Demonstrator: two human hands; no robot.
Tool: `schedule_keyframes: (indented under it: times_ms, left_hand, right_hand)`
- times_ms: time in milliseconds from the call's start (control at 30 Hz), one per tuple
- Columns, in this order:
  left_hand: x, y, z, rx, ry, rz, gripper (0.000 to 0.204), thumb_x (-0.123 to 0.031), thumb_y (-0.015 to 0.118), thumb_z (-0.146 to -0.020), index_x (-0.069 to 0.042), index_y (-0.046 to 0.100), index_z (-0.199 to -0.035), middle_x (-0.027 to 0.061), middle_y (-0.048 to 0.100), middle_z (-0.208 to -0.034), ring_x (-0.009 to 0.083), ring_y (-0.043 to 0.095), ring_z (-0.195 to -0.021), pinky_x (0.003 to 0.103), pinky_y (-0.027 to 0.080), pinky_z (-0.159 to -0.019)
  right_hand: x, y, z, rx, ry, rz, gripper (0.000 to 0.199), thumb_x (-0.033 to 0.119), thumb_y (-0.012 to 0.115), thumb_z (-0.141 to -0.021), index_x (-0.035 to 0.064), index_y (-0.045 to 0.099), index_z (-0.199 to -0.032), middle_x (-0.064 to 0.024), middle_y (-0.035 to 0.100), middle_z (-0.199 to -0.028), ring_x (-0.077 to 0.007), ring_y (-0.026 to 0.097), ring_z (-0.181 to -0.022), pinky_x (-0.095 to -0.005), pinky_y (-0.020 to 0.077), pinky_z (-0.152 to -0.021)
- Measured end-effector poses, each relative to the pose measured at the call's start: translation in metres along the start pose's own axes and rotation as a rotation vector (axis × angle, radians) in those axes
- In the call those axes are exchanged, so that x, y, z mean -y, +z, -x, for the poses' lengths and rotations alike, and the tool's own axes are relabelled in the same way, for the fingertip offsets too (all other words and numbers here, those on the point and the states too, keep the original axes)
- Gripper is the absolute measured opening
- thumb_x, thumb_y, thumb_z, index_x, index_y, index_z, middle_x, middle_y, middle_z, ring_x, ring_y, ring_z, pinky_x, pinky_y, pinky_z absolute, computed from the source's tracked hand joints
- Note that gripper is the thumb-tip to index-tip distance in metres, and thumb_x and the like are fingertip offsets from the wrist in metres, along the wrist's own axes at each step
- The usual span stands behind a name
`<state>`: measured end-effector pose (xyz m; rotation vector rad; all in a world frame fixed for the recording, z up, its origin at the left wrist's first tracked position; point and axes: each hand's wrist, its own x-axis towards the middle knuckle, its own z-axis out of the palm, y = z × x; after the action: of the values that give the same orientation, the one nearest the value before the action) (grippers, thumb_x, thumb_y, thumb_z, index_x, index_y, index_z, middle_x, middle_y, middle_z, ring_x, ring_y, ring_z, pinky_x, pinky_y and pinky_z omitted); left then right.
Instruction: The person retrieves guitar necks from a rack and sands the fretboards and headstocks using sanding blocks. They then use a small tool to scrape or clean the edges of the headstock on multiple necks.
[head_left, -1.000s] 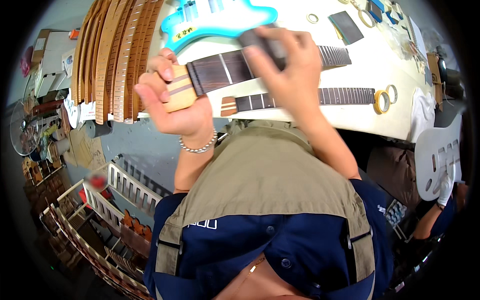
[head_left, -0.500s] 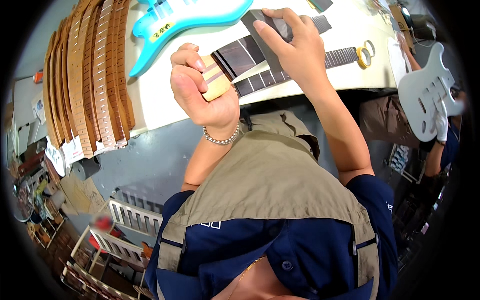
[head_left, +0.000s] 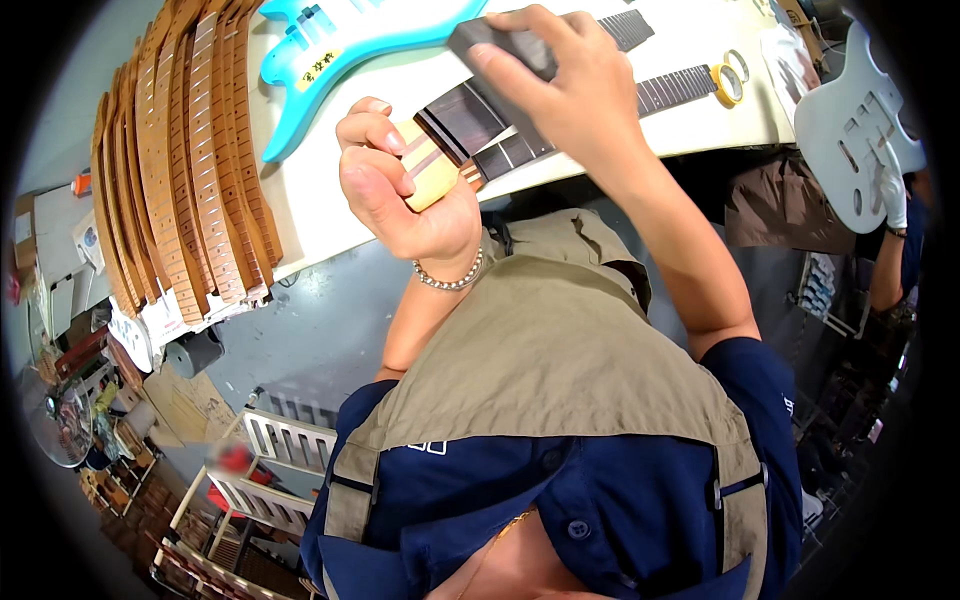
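My left hand point(head_left: 420, 200) is wrapped round the pale wooden head end of a guitar neck point(head_left: 470, 118), which slants up and to the right with its dark fretboard facing up. My right hand point(head_left: 580, 90) pinches a dark grey sheet, apparently sandpaper point(head_left: 522, 48), thumb on the near side and fingers over the top. The sheet lies across the fretboard and hides its middle; its edges are smeared by motion. Just below, a second guitar neck point(head_left: 675, 90) rests on the table, partly behind my right hand and the sheet.
A blue guitar body point(head_left: 365, 55) lies on the white table point(head_left: 310, 215). Many wooden necks point(head_left: 190, 170) stand in a row at the left. A yellow tape roll point(head_left: 733, 97) sits by the second neck. At the right, a co-worker's gloved hand point(head_left: 892, 195) holds a white guitar body point(head_left: 850, 130).
My right hand and the sheet have shifted a little left along the neck, toward its head end. My left hand keeps its grip. The co-worker's white body appears higher.
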<state>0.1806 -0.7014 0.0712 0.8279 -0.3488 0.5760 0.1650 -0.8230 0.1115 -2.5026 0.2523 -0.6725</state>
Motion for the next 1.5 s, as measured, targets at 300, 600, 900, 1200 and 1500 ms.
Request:
schedule_keyframes:
  times_ms: [300,600,900,1200,1500]
  left_hand:
    - [0.003,-0.001,0.006,-0.075,-0.035,-0.009,0.028,-0.02,0.03,-0.09,-0.013,0.032,-0.062,0.0045,0.038,-0.074,0.0199,0.033,-0.08,0.04,0.026,-0.089]
    - [-0.011,0.007,0.003,-0.113,-0.19,-0.011,0.037,-0.035,0.037,-0.092,-0.017,0.03,-0.06,0.0,0.038,-0.075,0.021,0.039,-0.094,0.038,0.027,-0.091]
    - [-0.008,0.02,-0.017,-0.188,-0.134,-0.059,0.038,-0.031,0.044,-0.088,-0.018,0.033,-0.055,-0.001,0.038,-0.07,0.0191,0.04,-0.088,0.036,0.031,-0.086]
    - [-0.007,0.028,-0.028,-0.17,-0.113,-0.059,0.034,-0.026,0.05,-0.082,-0.018,0.033,-0.054,-0.0016,0.038,-0.069,0.0187,0.04,-0.087,0.036,0.027,-0.087]
    - [0.006,0.015,-0.027,-0.212,-0.149,-0.018,0.033,-0.019,0.049,-0.079,-0.018,0.031,-0.052,-0.003,0.037,-0.064,0.0159,0.042,-0.084,0.036,0.029,-0.088]
  right_hand:
    - [-0.003,-0.001,0.0,-0.006,-0.132,0.08,0.031,0.034,0.067,-0.071,0.0135,0.065,-0.094,-0.0111,0.058,-0.079,-0.0247,0.055,-0.07,-0.0352,0.0451,-0.06]
    - [-0.194,0.012,-0.051,0.093,0.239,0.276,0.038,0.053,0.058,-0.075,0.0248,0.065,-0.1,-0.0113,0.06,-0.082,-0.0246,0.062,-0.075,-0.0345,0.0483,-0.066]
    - [-0.085,-0.005,-0.032,-0.084,-0.228,-0.155,0.028,0.04,0.064,-0.067,0.0263,0.065,-0.091,-0.0021,0.062,-0.091,-0.0239,0.054,-0.092,-0.0426,0.04,-0.071]
    - [-0.306,-0.001,-0.092,0.459,0.428,-0.035,0.03,0.044,0.059,-0.075,0.0231,0.066,-0.094,-0.0073,0.064,-0.086,-0.0236,0.059,-0.08,-0.0374,0.0488,-0.067]
    - [-0.34,0.001,-0.072,0.16,0.24,0.09,0.033,0.045,0.065,-0.07,0.0265,0.065,-0.097,-0.0111,0.059,-0.09,-0.0284,0.058,-0.08,-0.042,0.0452,-0.07]
